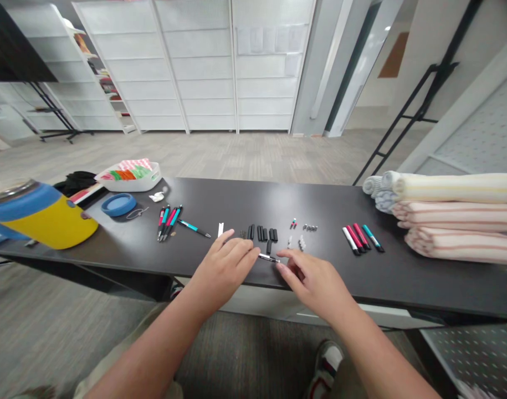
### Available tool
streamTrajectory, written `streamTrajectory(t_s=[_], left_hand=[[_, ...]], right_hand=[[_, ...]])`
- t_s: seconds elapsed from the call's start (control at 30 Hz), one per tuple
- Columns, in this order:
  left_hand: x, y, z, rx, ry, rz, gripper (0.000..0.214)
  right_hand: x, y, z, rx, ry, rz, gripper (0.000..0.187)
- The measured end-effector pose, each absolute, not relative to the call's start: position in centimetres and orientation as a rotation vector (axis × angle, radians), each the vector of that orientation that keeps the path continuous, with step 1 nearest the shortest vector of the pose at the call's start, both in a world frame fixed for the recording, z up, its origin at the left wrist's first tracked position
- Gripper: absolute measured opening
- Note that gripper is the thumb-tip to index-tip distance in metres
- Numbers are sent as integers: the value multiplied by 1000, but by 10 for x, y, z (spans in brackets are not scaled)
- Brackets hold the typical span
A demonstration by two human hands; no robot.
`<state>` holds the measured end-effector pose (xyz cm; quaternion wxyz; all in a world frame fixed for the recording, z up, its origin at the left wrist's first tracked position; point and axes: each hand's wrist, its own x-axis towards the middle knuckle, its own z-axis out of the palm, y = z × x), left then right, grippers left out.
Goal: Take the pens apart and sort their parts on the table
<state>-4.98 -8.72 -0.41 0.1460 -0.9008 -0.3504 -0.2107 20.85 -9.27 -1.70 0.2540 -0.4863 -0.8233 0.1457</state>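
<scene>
Near the front edge of the dark table, my left hand (228, 265) is closed on one end of a thin white-and-black pen refill (268, 257). The refill points right, and its far tip lies between the thumb and forefinger of my right hand (309, 277), which are bent in a loose pinch. Just beyond the hands are several short black grips (262, 233), with one more black grip (269, 247) lying closer to the refill. Small clear parts (302, 243), tiny metal tips (310, 228) and small red-and-blue pieces (293, 223) lie beyond my right hand.
Several clicker pens (169, 223) lie left, with one teal pen (194, 228) apart. Coloured barrels (360, 238) lie right, before rolled towels (456, 216). A yellow-and-blue jug (49, 216), blue lid (118, 204) and white basket (147, 182) stand far left.
</scene>
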Motion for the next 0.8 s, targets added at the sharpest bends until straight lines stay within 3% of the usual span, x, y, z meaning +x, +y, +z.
streamTrajectory(t_s=[0.2,0.47,0.8], left_hand=[[-43,-84,-7,-2636,-1031,-620,32],[-52,-84,-7,-2643,-1074,-686,21],[-62,-78,-6,-2687,-1098,-900,19]], right_hand=[[210,-90,-23,-1250,-2289,310,25],[214,-92,-21,-1305,-2255,472,20],[217,-91,-12,-1275,-2127,645,36]])
